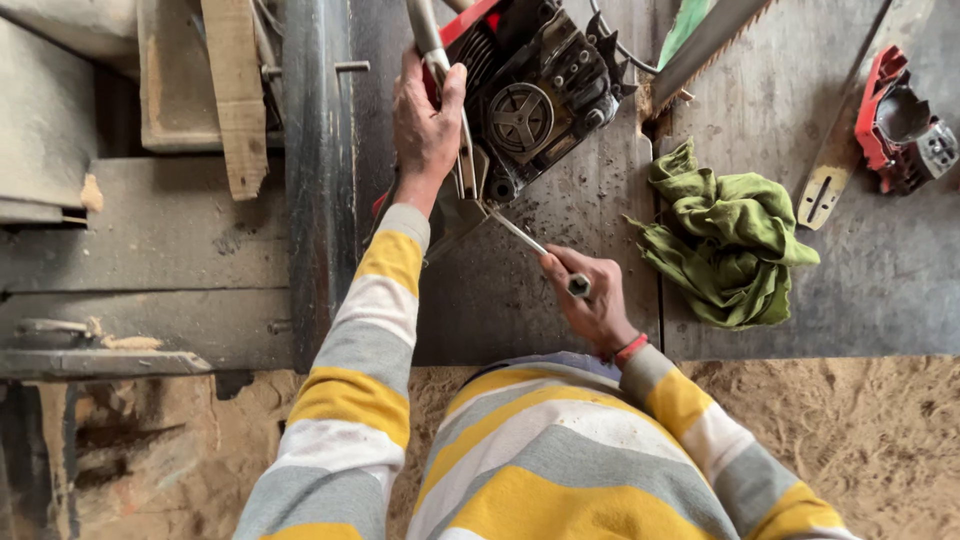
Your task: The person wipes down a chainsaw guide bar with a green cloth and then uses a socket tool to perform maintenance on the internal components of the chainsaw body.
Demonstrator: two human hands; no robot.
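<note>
A black and red chainsaw body (530, 95) lies on a dusty metal table (780, 110), its side cover off and its clutch drum showing. My left hand (425, 120) grips the grey handle bar (425, 30) at the saw's left side. My right hand (590, 295) is closed on a slim metal wrench (520, 232), whose tip points up at the lower edge of the saw body. Both arms wear yellow, grey and white striped sleeves.
A crumpled green rag (725, 240) lies right of my right hand. A chainsaw guide bar (850, 130) and a red cover part (900, 125) rest at the far right. A hand saw blade (705, 45) lies above the rag. Sawdust covers the floor (860, 430). Timber pieces (235, 90) sit at the left.
</note>
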